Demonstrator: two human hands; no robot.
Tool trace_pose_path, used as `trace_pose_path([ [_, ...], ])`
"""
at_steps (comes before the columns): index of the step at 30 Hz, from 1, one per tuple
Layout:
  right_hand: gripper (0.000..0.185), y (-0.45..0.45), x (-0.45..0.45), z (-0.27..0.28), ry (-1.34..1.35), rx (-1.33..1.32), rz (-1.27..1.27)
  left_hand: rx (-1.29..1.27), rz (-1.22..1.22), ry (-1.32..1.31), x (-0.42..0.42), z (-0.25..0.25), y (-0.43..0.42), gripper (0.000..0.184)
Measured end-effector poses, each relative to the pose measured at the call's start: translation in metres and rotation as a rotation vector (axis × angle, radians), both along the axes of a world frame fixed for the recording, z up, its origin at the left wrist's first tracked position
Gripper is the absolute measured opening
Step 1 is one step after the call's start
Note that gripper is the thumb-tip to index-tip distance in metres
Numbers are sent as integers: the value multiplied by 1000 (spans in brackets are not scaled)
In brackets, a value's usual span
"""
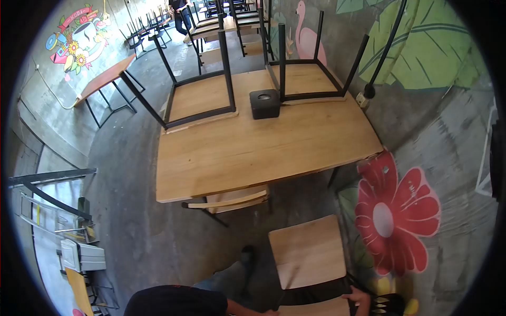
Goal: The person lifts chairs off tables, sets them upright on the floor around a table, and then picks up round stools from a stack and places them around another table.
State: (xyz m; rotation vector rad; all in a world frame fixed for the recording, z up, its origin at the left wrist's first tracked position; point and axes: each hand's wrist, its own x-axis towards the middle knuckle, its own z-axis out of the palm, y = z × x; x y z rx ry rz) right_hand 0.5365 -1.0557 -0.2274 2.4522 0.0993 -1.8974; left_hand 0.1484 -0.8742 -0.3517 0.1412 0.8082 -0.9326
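A wooden chair (308, 255) with a pale seat and dark frame stands right in front of my body, its backrest (316, 308) towards me. My right hand (360, 299) is closed on the right end of that backrest. At the bottom edge, my left hand (271, 313) is at the backrest's left end; most of it is cut off, but it appears to grip there. Beyond the chair is a wooden table (263, 150). Two upturned chairs, a left one (203, 97) and a right one (305, 79), rest on its top beside a black box (264, 104).
Another chair (232, 200) is tucked under the table's near side. A concrete wall with a painted red flower (395, 216) runs along the right. At left are a narrow table (108, 76) and a white bin (84, 256). A person (182, 18) stands far back.
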Motion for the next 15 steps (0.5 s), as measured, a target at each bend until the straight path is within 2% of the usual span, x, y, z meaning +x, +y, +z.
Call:
trace_pose_path([
  [5,118,30,-15,32,37,-101,-216,103,46,127,1,-11,-16,64],
  [9,118,1,-13,-8,-90,-97,-194,163,107,206,0,-20,-27,57],
  [11,91,-17,-17,-39,-296,-96,74,190,143,231,-2,-26,-32,54],
  [12,90,-23,-18,-47,-338,-88,122,193,154,238,-3,-27,-32,53],
  [15,86,-17,-9,-45,-197,21,-43,215,200,261,-11,-37,-35,48],
])
